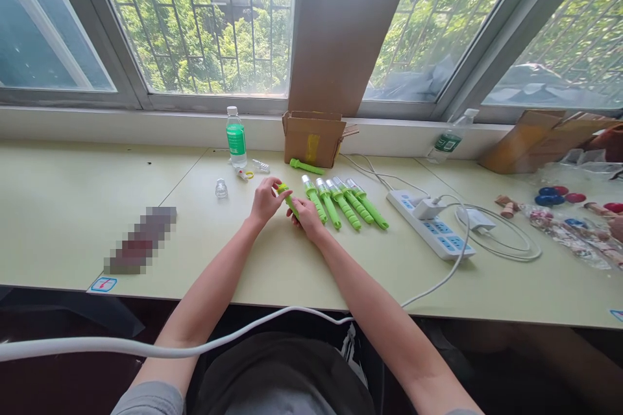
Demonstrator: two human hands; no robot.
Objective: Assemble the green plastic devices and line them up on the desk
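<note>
A green plastic stick (291, 202) slants between my two hands above the table. My left hand (265, 200) has its fingertips closed on the upper end, where a yellowish ring shows. The lower part is wrapped by the fingers of my right hand (307, 218). Just right of it lie several similar green sticks (346, 206) in a row, each with a clear or silvery cap at its far end. Another green stick (306, 166), with no clear cap visible, rests by the cardboard box. Left of my hands stands a small clear plastic cap (221, 189).
A water bottle (236, 137) and small clear and yellow pieces (244, 174) are beyond my left hand. The cardboard box (312, 136) stands at the back. To the right are a white power strip (431, 224) with cables, another bottle (450, 137) and bagged coloured parts (559, 217).
</note>
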